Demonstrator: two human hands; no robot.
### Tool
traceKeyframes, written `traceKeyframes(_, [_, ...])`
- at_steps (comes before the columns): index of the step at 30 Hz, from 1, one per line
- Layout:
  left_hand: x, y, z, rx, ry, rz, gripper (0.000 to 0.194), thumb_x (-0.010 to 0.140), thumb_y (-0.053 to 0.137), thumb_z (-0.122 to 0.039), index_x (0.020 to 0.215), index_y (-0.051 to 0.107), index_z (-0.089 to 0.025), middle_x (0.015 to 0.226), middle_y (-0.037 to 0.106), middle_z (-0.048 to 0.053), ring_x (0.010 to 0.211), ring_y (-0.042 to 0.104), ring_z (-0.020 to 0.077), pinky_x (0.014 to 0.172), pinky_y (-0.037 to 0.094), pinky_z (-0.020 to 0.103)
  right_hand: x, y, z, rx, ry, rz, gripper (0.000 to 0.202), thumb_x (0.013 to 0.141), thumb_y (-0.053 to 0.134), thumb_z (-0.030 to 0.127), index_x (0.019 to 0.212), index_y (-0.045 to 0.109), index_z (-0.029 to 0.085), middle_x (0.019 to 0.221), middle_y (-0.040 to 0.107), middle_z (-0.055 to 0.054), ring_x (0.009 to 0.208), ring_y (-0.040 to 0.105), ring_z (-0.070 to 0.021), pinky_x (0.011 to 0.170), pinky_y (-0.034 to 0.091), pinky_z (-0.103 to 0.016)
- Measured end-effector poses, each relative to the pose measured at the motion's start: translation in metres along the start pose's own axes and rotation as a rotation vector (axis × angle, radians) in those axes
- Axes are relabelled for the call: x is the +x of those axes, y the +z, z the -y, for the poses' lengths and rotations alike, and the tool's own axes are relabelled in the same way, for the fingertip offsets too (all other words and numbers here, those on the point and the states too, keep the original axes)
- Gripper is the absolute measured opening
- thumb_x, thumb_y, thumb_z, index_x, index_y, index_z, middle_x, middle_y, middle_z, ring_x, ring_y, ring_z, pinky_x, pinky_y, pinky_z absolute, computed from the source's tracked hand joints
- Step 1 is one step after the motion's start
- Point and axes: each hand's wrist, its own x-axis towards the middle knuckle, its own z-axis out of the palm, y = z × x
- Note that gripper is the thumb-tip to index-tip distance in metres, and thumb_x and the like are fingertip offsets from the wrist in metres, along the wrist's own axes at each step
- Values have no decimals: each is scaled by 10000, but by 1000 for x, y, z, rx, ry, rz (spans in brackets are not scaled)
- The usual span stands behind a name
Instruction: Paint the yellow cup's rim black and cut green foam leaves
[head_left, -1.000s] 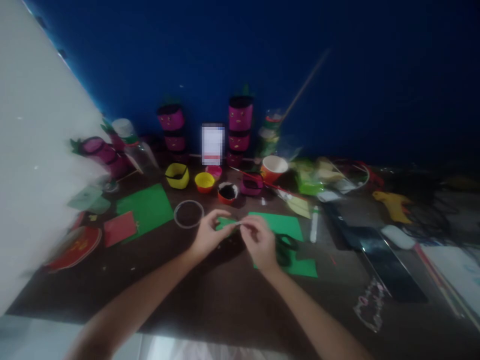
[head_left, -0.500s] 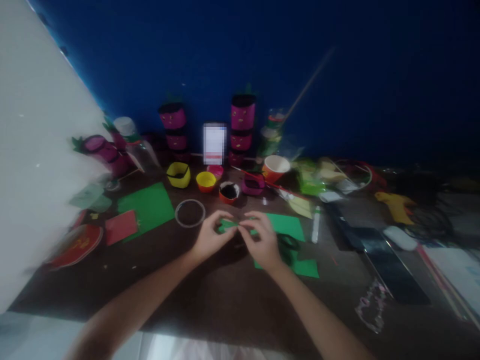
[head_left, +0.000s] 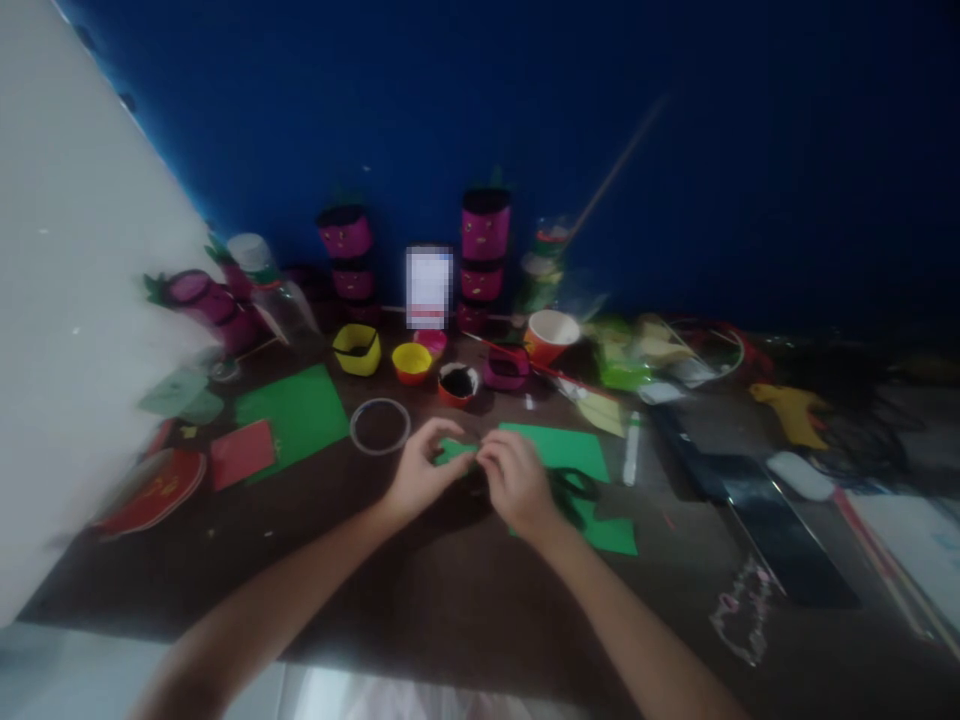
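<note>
My left hand (head_left: 427, 467) is closed in a pinch on a small piece of green paper (head_left: 454, 450), which shows between thumb and fingers. Against its fingertips, my right hand (head_left: 517, 485) is closed too, thumb and fingers pressed together at the edge of the piece; what lies in that pinch is hidden. Under and beyond the right hand lie a green sheet (head_left: 574, 452), a cut green piece (head_left: 616, 535) and dark-handled scissors (head_left: 577, 485). A clear ring (head_left: 380, 427) lies left of the left hand.
Small cups, yellow (head_left: 412, 363), dark-filled (head_left: 457, 383) and purple (head_left: 507, 367), stand beyond my hands. Purple faced figures (head_left: 486, 225) and a bottle (head_left: 274, 290) line the wall. A phone (head_left: 787, 530), a glue gun (head_left: 793, 412) and a beaded bracelet (head_left: 744, 612) lie right.
My right hand's fingers have drawn closer together and turned inward against the left fingertips. My left hand and the things on the table are in the same places.
</note>
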Motion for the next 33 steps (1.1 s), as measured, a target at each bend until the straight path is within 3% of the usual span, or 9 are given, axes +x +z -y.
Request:
traceKeyframes(4, [-2, 3, 5, -217, -164, 26, 313, 617, 744, -253, 812, 512, -173, 642, 560, -55, 554, 520, 61, 522, 392, 163, -2, 1, -1, -141, -80, -50, 107, 871, 436, 142, 825, 524, 181, 843, 594, -75, 768, 539, -185, 710, 399, -333])
traceKeyframes(7, [-2, 5, 8, -367, -271, 23, 372, 597, 768, -264, 838, 498, -177, 623, 588, -58, 521, 544, 61, 514, 407, 164, -5, 1, 2, -61, -67, -100, 108, 867, 441, 146, 818, 526, 192, 834, 589, -66, 781, 547, -185, 713, 404, -333])
traceKeyframes(12, [5, 1, 8, -556, -367, 8, 507, 604, 777, -267, 1024, 508, -176, 799, 687, 26, 754, 660, 143, 681, 486, 230, -4, -5, 10, 163, 235, -278, 99, 869, 458, 215, 814, 539, 206, 868, 573, -75, 843, 565, -197, 697, 466, -337])
traceKeyframes(15, [8, -2, 9, -552, -361, 51, 516, 602, 783, -257, 1043, 532, -163, 812, 697, 40, 731, 659, 133, 665, 487, 222, 6, -12, 3, 247, 421, -318, 146, 844, 511, 297, 753, 560, 193, 836, 594, -67, 803, 586, -188, 682, 494, -323])
traceKeyframes(18, [8, -2, 11, -532, -358, 74, 440, 587, 792, -265, 950, 573, -146, 802, 701, 49, 735, 657, 129, 646, 481, 203, 18, -27, -16, 357, 651, -303, 181, 798, 556, 352, 788, 590, 174, 752, 628, -47, 705, 613, -176, 657, 511, -313])
traceKeyframes(22, [6, -2, 12, -536, -370, 91, 367, 579, 794, -285, 860, 614, -132, 840, 701, 56, 738, 651, 120, 644, 486, 198, 27, -55, -51, 425, 826, -317, 224, 700, 653, 359, 796, 618, 160, 712, 653, -44, 619, 621, -163, 626, 516, -306])
traceKeyframes(25, [5, -2, 13, -532, -376, 109, 327, 560, 803, -296, 767, 624, -117, 801, 700, 55, 701, 646, 126, 622, 496, 214, 28, -71, -75, 466, 910, -290, 340, 610, 729, 339, 877, 628, 154, 672, 660, -32, 572, 616, -155, 578, 511, -296])
traceKeyframes(28, [4, -2, 13, -520, -388, 123, 315, 553, 806, -306, 719, 625, -108, 659, 674, 24, 605, 627, 117, 568, 492, 215, 25, -81, -92, 440, 952, -227, 298, 562, 752, 352, 734, 646, 134, 589, 645, -38, 543, 606, -160, 568, 507, -300])
traceKeyframes(33, [4, -2, 13, -505, -395, 122, 315, 571, 799, -303, 757, 638, -107, 687, 675, 31, 610, 622, 107, 570, 488, 207, 18, -91, -97, 353, 954, -129, 262, 565, 729, 378, 658, 654, 145, 589, 660, -52, 577, 619, -186, 584, 503, -309])
